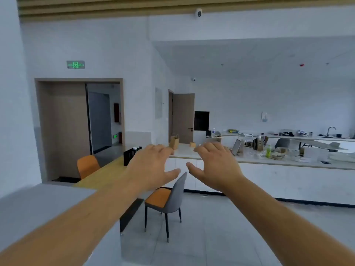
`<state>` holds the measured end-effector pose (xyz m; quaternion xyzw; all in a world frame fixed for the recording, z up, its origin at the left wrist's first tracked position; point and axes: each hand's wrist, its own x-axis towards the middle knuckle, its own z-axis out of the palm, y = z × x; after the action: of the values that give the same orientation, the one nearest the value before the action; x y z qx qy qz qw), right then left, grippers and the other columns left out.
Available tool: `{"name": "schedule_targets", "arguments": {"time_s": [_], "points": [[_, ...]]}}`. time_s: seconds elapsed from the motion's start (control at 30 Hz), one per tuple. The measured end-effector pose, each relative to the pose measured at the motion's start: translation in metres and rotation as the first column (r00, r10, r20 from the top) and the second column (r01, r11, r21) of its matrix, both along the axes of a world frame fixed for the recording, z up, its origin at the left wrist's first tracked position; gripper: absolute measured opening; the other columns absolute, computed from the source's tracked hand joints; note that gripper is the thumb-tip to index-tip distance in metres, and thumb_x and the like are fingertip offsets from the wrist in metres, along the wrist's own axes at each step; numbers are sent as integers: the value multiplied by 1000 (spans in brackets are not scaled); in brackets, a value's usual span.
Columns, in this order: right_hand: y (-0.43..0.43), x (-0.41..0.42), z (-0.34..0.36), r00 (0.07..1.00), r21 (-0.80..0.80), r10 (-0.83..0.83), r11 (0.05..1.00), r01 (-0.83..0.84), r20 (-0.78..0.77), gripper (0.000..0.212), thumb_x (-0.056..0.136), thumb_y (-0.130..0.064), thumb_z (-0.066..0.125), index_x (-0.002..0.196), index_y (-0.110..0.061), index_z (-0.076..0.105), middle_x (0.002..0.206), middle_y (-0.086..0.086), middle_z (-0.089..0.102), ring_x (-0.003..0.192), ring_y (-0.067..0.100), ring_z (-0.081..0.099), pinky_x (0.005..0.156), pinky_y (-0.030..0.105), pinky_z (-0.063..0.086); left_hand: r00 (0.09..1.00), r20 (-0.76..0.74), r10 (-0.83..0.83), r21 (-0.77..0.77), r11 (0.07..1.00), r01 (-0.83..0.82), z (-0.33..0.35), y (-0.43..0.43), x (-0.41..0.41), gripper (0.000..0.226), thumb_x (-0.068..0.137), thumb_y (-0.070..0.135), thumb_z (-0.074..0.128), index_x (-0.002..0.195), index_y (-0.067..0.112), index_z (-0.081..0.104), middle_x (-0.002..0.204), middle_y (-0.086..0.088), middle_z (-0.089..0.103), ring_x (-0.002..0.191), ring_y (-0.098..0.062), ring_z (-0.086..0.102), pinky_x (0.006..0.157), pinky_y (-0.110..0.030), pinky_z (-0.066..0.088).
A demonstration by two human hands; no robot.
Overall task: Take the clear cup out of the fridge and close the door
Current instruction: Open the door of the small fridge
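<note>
The room is a wide, pale kitchen-and-dining space, and no fridge shows anywhere in it, so the clear cup cannot be placed either: neither is in view, and which way they lie from the hands cannot be told from here. That is the relation the next move hangs on, and it is the one thing missing. My judgement is that the person must first turn or walk to find the fridge before either hand can be said to be nearer.

Along the right side runs a long white bench [269, 166] cluttered with bottles, boxes and glassware too small to name surely; some clear items stand among them, but nothing marks any as the cup of the task. To the left stands a wooden table [107, 169] with an orange chair [87, 166] behind it, and a grey chair with an orange seat [169, 196] in the middle of the floor. A wide doorway [78, 131] opens at the far left under a green exit sign [75, 64].

Both arms reach forward at chest height. The left hand [151, 166] and the right hand [215, 166] hang side by side in the air, palms down, fingers spread, thumbs pointing toward each other but not touching. Both are empty and rest on nothing.
</note>
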<state>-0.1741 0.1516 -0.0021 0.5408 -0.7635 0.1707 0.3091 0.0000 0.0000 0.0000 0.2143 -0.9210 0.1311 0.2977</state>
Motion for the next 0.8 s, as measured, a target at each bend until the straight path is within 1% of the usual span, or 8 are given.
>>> {"name": "schedule_targets", "arguments": {"time_s": [0.17,0.23,0.3,0.4,0.5,0.67,0.73,0.8], "points": [[-47,50,-44,983,38,175,983,-177,57,63,91,-70,42,130,-25,63,124,-3,66,117,22,51,102,44,44,991,26,129,55,990,-130,-51,-37,75,70,83,79,40,133,34,57,126,9,64,110,-14,55,76,-29,39],[-70,80,-65,957,58,275,958,-280,89,62,91,-70,40,128,-25,63,122,-3,65,114,21,50,100,43,44,980,33,196,113,974,-198,-72,-53,114,66,83,77,44,129,33,60,125,9,66,110,-14,56,75,-29,39],[-93,110,-86,927,89,355,926,-367,124,59,92,-70,39,122,-27,64,117,-5,65,110,20,51,97,41,45,959,58,279,155,946,-285,-91,-65,155,61,84,74,46,127,33,60,125,9,66,111,-14,57,77,-31,43],[-124,163,-117,855,144,493,845,-514,162,53,95,-67,40,117,-26,67,111,-5,66,106,20,53,94,41,47,915,111,388,197,894,-403,-116,-82,212,59,86,71,48,128,32,60,130,8,65,116,-17,56,89,-38,50],[-149,213,-143,760,187,621,737,-649,189,51,97,-62,42,121,-24,67,115,-4,66,108,19,53,95,38,46,876,103,471,244,842,-481,-138,-94,257,54,86,67,51,126,31,62,130,7,65,114,-19,57,89,-38,51],[-173,284,-189,606,294,744,534,-793,281,34,97,-47,53,100,-19,70,99,1,62,97,21,52,88,38,47,848,130,515,384,762,-521,-191,-105,304,41,89,62,51,114,32,65,119,10,66,110,-18,56,87,-38,51],[-177,296,-205,574,265,759,511,-818,307,33,97,-44,54,91,-16,71,95,2,57,94,21,50,81,39,48,846,48,532,454,742,-493,-207,-109,312,31,89,56,53,104,34,66,110,14,65,106,-15,56,82,-33,48],[-179,296,-214,552,171,762,527,-832,339,32,98,-40,57,84,-15,71,90,2,56,92,20,47,77,34,46,840,23,543,447,746,-494,-213,-114,313,29,87,57,51,102,36,66,109,15,66,103,-13,55,79,-31,46]]}}
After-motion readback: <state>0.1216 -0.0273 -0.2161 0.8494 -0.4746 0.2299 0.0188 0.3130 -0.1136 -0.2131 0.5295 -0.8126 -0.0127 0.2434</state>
